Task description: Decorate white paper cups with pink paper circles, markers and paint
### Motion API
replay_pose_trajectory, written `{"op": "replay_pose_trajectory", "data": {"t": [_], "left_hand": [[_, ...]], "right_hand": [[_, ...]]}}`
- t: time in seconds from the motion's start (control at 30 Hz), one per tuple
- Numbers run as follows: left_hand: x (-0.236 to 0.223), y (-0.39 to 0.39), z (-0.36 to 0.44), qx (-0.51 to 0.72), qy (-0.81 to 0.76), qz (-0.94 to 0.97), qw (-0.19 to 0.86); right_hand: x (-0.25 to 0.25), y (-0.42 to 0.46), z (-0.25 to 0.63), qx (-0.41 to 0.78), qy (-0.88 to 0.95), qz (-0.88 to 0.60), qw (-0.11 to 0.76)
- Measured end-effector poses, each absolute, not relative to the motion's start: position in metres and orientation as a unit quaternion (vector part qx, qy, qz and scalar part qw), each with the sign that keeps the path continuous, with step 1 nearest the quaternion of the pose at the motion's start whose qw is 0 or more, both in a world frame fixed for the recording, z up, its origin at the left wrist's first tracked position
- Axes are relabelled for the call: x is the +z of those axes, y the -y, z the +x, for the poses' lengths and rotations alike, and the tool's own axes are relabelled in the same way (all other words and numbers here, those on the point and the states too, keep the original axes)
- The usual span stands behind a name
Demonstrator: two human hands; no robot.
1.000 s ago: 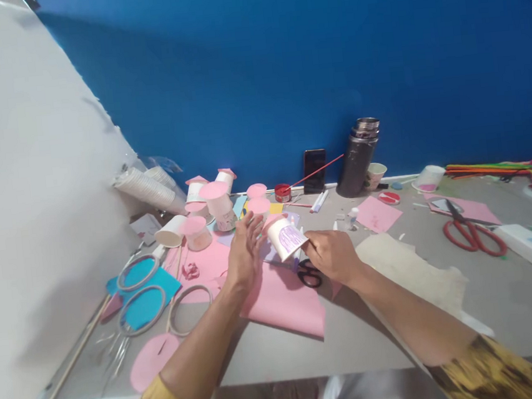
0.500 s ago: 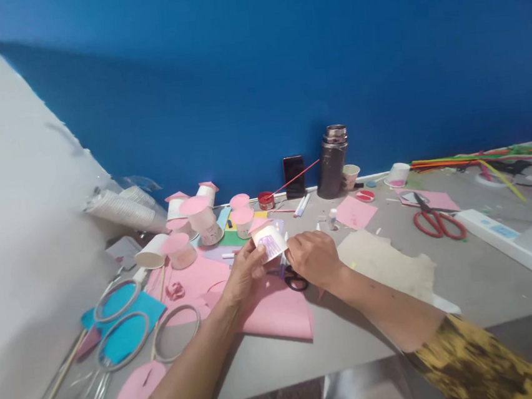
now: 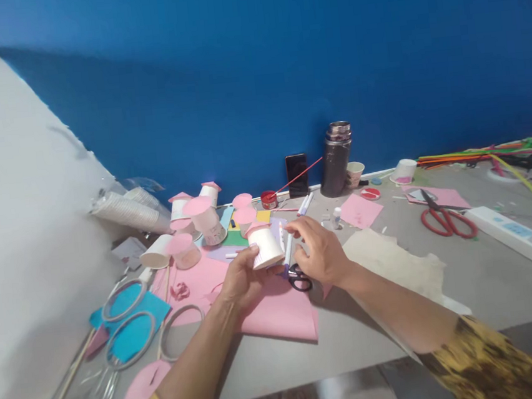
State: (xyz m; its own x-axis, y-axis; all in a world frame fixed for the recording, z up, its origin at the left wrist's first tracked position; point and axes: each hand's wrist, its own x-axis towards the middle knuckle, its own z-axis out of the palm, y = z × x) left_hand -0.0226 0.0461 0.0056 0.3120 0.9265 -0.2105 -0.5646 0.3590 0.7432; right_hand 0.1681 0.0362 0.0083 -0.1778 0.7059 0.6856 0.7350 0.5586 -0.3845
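My left hand (image 3: 241,278) grips a white paper cup (image 3: 265,247) turned upside down, with a pink paper top. It holds the cup just above a pink paper sheet (image 3: 276,308). My right hand (image 3: 321,254) is beside the cup on its right, fingers curled, with a white marker pen (image 3: 288,247) between the fingers next to the cup's side. Small black scissors (image 3: 299,278) lie on the pink sheet just under my right hand.
More pink-topped cups (image 3: 202,218) and a cup stack (image 3: 128,209) stand at the left. Metal rings (image 3: 125,301) lie on blue paper. A dark flask (image 3: 336,158), phone (image 3: 296,174), red scissors (image 3: 447,220) and a white power strip (image 3: 518,235) lie farther right. A white wall (image 3: 26,247) closes the left.
My left hand, open a second ago, has closed on the cup. The cup's purple drawing has turned out of sight. My right hand has let go of the cup and holds the marker beside it.
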Motion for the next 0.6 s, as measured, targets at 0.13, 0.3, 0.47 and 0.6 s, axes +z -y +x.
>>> {"op": "replay_pose_trajectory", "data": {"t": [0.13,0.3,0.47,0.6], "left_hand": [[0.004,-0.042,-0.020,0.385,-0.293,0.344,0.805],[0.000,-0.041,-0.017,0.369,-0.304,0.369,0.797],[0.001,-0.042,-0.018,0.381,-0.313,0.370,0.788],[0.002,-0.042,-0.018,0.385,-0.307,0.367,0.789]], "right_hand": [[0.011,-0.043,0.177,0.053,0.795,-0.379,0.471],[0.006,-0.044,0.176,0.060,0.842,-0.367,0.391],[0.005,-0.043,0.174,0.076,0.853,-0.364,0.367],[0.012,-0.046,0.182,0.054,0.799,-0.419,0.428]]}}
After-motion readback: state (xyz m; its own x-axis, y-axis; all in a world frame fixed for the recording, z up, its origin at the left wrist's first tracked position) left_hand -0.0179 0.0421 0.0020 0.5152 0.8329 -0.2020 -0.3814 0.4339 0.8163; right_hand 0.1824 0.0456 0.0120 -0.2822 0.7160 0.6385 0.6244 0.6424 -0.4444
